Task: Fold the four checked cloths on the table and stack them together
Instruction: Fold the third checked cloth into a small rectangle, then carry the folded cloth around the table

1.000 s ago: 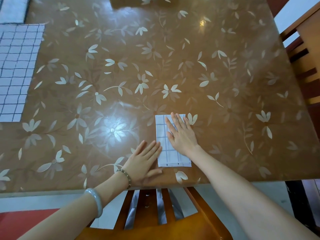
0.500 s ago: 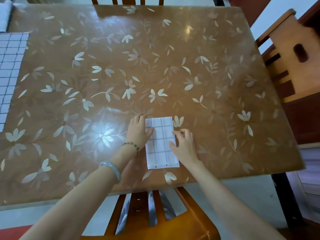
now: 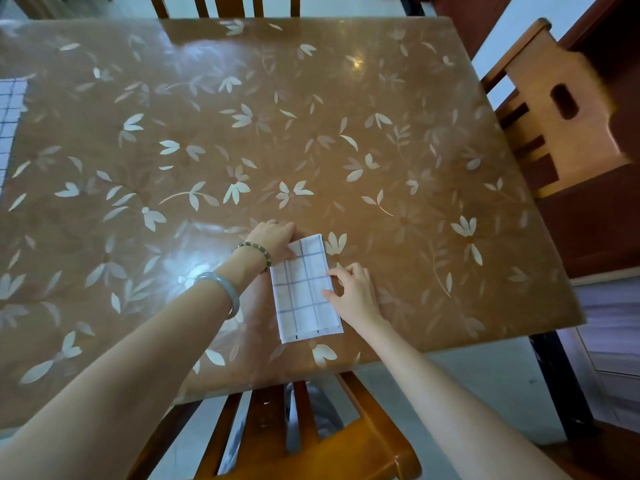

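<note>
A white checked cloth (image 3: 304,289), folded into a narrow rectangle, lies near the front edge of the brown flowered table (image 3: 381,150). My left hand (image 3: 275,239) grips the folded cloth at its far left corner. My right hand (image 3: 356,292) pinches the cloth's right edge near the middle. At the far left edge of the view lies part of another checked cloth (image 3: 10,123), spread flat. No other checked cloth is in view.
A wooden chair back (image 3: 294,445) stands right below the table's front edge. Another wooden chair (image 3: 561,109) sits at the table's right side, and a third chair (image 3: 225,5) at the far side.
My left hand went from the cloth's near left side up to its far left corner. My right hand lifted off the top and now pinches the right edge. The view shifted right.
</note>
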Action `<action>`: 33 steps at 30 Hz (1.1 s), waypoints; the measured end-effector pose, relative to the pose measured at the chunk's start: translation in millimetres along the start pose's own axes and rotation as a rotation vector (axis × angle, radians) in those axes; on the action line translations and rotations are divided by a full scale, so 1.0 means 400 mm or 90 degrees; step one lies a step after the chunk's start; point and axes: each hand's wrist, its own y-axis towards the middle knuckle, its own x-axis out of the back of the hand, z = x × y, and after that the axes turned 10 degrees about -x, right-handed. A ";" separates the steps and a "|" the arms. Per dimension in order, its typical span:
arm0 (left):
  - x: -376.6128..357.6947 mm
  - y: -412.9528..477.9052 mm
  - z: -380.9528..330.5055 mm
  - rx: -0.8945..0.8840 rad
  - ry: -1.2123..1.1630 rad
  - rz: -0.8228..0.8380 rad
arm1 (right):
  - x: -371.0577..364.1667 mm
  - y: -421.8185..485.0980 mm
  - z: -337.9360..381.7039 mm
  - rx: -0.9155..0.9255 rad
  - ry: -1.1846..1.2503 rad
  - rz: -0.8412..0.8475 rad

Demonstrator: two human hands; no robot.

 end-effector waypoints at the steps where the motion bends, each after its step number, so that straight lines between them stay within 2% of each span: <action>1: 0.002 0.002 -0.001 -0.012 0.023 0.016 | 0.000 0.000 0.003 -0.005 0.005 0.000; 3: 0.008 -0.006 -0.004 -0.029 0.022 0.045 | 0.006 0.003 0.009 -0.034 0.014 0.009; 7: 0.045 -0.060 -0.012 -0.062 -0.139 0.033 | 0.030 0.014 0.023 -0.085 0.025 0.107; 9: 0.073 -0.097 -0.018 -0.078 -0.200 -0.010 | 0.051 0.023 0.029 -0.133 0.110 0.192; 13: 0.114 -0.178 -0.015 -0.030 -0.338 -0.097 | 0.119 0.011 0.045 -0.204 0.323 0.377; 17: 0.149 -0.248 -0.020 0.040 -0.537 -0.148 | 0.195 -0.047 0.066 -0.209 0.465 0.392; 20: 0.170 -0.287 -0.067 0.021 -0.641 -0.192 | 0.257 -0.120 0.061 -0.210 0.617 0.340; 25: 0.178 -0.347 -0.213 -0.016 -0.812 -0.251 | 0.332 -0.281 0.023 -0.221 0.865 0.133; 29: 0.171 -0.386 -0.352 -0.025 -0.875 -0.243 | 0.363 -0.440 -0.009 -0.221 0.928 0.001; 33: 0.160 -0.407 -0.496 -0.069 -0.879 -0.179 | 0.366 -0.571 -0.077 -0.272 0.924 -0.206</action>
